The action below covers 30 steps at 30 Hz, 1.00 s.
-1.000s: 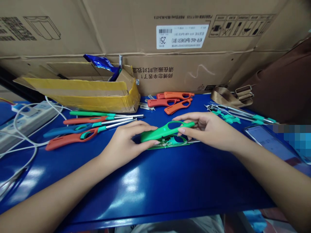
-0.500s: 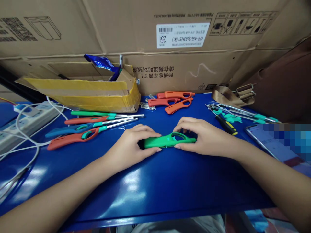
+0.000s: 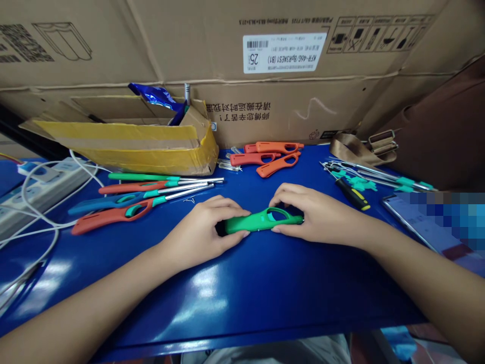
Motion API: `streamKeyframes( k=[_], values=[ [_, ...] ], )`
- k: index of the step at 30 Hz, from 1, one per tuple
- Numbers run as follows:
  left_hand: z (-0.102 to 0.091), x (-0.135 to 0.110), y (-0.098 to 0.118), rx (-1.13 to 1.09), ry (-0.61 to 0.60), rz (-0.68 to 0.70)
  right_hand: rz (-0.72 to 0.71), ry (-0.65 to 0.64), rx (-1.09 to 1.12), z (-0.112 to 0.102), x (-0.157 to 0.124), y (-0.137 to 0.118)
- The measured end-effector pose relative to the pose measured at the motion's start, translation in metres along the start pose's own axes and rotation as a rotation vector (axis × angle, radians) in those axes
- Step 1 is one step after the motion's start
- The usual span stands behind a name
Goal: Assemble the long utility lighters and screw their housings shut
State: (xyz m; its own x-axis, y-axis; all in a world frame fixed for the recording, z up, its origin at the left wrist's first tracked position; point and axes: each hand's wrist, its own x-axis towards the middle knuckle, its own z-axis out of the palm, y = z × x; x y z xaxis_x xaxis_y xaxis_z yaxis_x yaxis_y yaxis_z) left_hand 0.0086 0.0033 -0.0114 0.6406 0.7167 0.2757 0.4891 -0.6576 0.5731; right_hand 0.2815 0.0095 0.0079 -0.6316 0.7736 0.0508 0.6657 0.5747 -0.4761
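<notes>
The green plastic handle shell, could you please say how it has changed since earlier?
The green plastic handle shell has come down, covering the inner parts seen earlier. The left hand and right hand still hold it; the orange plastic handle shells stayed put.

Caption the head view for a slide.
Left hand and right hand grip opposite ends of a green casing at a blue table.

The left hand (image 3: 202, 227), right hand (image 3: 312, 215) and both forearms (image 3: 113, 288) are bare.
</notes>
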Motion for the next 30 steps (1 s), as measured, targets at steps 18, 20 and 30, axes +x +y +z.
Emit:
streamKeyframes(
  k=[18, 20, 30],
  values=[
    [0.000, 0.001, 0.000, 0.053, -0.032, 0.016, 0.004, -0.040, -0.054, -0.002, 0.000, -0.002],
    [0.000, 0.001, 0.000, 0.074, -0.039, 0.031, 0.012, -0.054, -0.067, -0.002, 0.000, -0.004],
    [0.000, -0.002, 0.005, 0.437, -0.066, 0.192, -0.108, -0.071, -0.279, 0.001, 0.002, -0.009]
  ],
)
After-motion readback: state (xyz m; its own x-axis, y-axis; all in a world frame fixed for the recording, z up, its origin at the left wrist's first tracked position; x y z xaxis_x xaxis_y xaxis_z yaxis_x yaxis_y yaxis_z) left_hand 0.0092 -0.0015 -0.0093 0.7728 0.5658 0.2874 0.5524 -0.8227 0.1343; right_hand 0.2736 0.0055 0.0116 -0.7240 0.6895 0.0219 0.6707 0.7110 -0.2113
